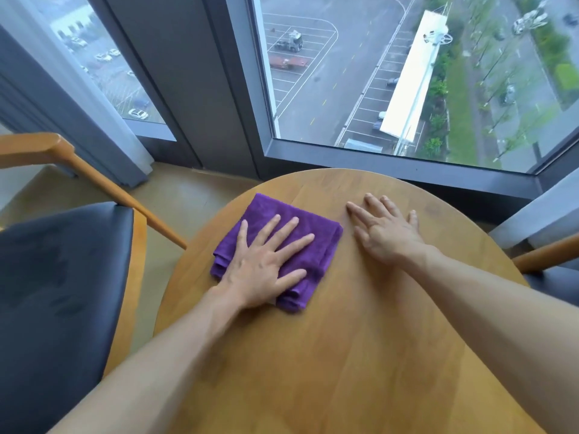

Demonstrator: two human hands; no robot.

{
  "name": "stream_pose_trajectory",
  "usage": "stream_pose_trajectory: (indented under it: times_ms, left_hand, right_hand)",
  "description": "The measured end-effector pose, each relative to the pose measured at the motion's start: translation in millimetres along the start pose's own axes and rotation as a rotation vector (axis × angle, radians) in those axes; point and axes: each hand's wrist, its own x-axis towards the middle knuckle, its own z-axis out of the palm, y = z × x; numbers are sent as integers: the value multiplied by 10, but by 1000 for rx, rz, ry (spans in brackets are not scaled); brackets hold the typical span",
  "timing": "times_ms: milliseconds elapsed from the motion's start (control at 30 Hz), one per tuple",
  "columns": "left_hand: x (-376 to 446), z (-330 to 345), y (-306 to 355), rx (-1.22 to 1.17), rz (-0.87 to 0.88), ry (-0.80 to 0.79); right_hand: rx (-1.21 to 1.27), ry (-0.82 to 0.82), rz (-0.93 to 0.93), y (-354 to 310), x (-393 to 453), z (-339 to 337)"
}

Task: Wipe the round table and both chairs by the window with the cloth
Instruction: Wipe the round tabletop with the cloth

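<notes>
From the head camera, looking down: the purple cloth (283, 245), folded into a thick square, lies on the left half of the round wooden desk (360, 339), and the left hand (263, 270) is flat on top of it, over its near-left part. Fingers are straight and spread, the palm presses down, nothing is curled around the fabric. The cloth's far corner and right edge stick out beyond the fingertips.

Just right of the cloth, not touching it, the right hand (388, 233) rests flat on the bare desk, fingers straight and slightly fanned, holding nothing.

The left chair (59, 292), with dark seat and wooden frame, sits beside the desk; its armrest slants toward the desk's edge, and the seat is cut off by the left and bottom border. Of the right chair (548, 261) only a wooden arm and a sliver of dark seat show at the right edge. The desk's near rim is hidden under both forearms and the lower border. Behind the desk the window (407, 73) looks down on a car park.
</notes>
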Motion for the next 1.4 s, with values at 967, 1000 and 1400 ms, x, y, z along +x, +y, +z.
stream_pose_trajectory:
  times_ms: [967,1000,1400]
  left_hand:
    - [1101,-400,669,-513,-36,156]
    - [960,-362,423,-364,-117,129]
    - [96,43,-530,-41,-323,2]
  right_hand:
    - [196,177,167,412,-199,-134]
    - [159,143,216,347,-133,-107]
    - [-49,106,155,-2,-259,191]
